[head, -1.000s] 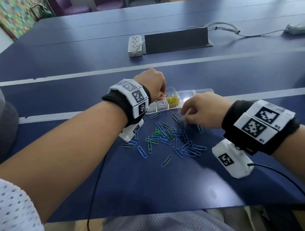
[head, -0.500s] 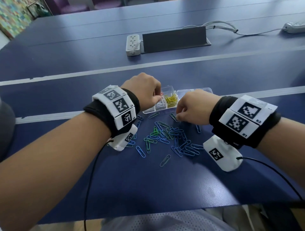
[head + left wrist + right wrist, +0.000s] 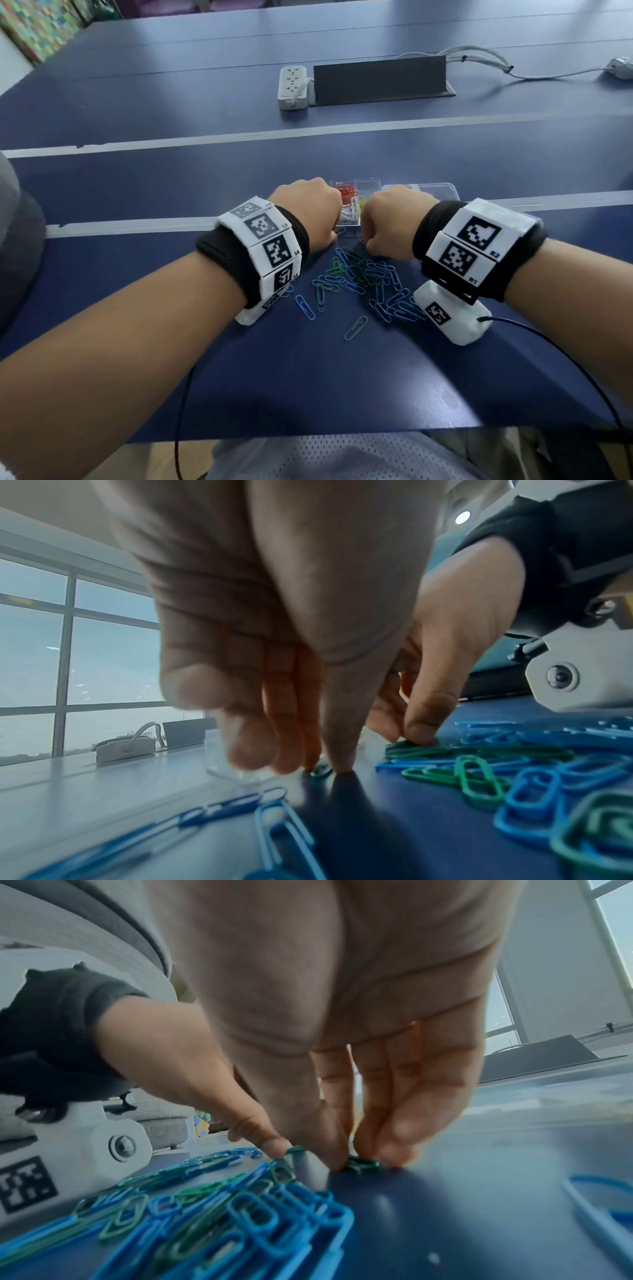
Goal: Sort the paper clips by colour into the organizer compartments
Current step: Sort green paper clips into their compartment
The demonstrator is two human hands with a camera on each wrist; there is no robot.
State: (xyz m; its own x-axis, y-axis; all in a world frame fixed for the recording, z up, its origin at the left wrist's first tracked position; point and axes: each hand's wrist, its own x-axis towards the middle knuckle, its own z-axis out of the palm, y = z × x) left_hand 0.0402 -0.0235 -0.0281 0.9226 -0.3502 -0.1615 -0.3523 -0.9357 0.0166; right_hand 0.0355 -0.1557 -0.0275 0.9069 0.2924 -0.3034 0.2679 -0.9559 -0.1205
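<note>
A loose pile of blue and green paper clips [image 3: 363,281] lies on the blue table. Behind it stands the clear organizer [image 3: 421,190], holding red clips [image 3: 346,193], white clips [image 3: 349,214] and yellow clips [image 3: 362,202] in separate compartments. My left hand [image 3: 308,216] is down at the pile's far left edge, and in the left wrist view its thumb and fingertips [image 3: 339,761] pinch a green clip [image 3: 320,769] on the table. My right hand [image 3: 390,226] is at the far right edge, pinching a dark green clip [image 3: 361,1164] between thumb and fingers.
A white power strip [image 3: 293,87] and a dark cable flap [image 3: 380,82] sit farther back on the table. Black wrist cables [image 3: 548,346] trail toward the table's near edge. A single blue clip [image 3: 356,327] lies apart on the near side of the pile.
My left hand has pulled back from the organizer, where it held a red clip, down to the pile's far edge. My right hand stayed at the pile, shifting slightly left.
</note>
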